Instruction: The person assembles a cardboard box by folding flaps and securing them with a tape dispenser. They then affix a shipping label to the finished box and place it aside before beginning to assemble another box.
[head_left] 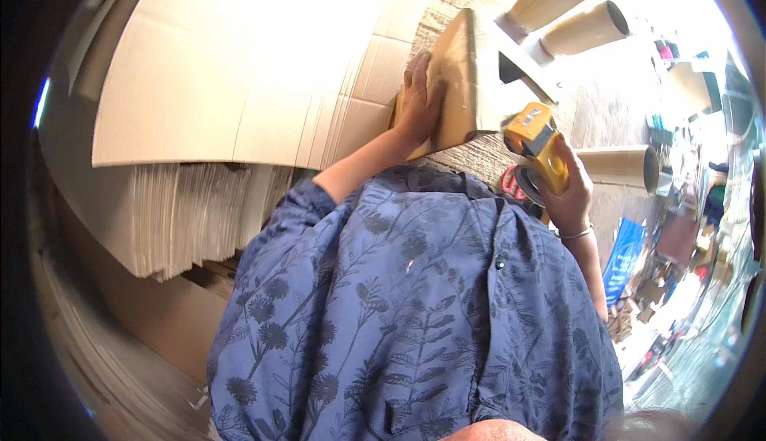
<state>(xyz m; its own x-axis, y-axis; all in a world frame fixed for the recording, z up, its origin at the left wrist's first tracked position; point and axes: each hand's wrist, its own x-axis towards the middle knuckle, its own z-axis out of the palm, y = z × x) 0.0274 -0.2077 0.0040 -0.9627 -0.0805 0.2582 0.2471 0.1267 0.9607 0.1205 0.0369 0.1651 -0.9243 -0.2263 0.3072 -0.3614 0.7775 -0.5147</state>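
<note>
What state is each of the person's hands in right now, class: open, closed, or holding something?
Left hand: open, laid against the cardboard box.
Right hand: closed, holding a yellow handheld tool.

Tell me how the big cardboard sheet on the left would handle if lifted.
The cardboard sheet would probably fold along the creases crossing it. Its thin edge suggests low weight for its size. Being so broad, it may sag if lifted by one side.

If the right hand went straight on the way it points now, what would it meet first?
Leading with the yellow tape dispenser, the right hand would probably meet the cardboard box first, though the depth between them is unclear.
</note>
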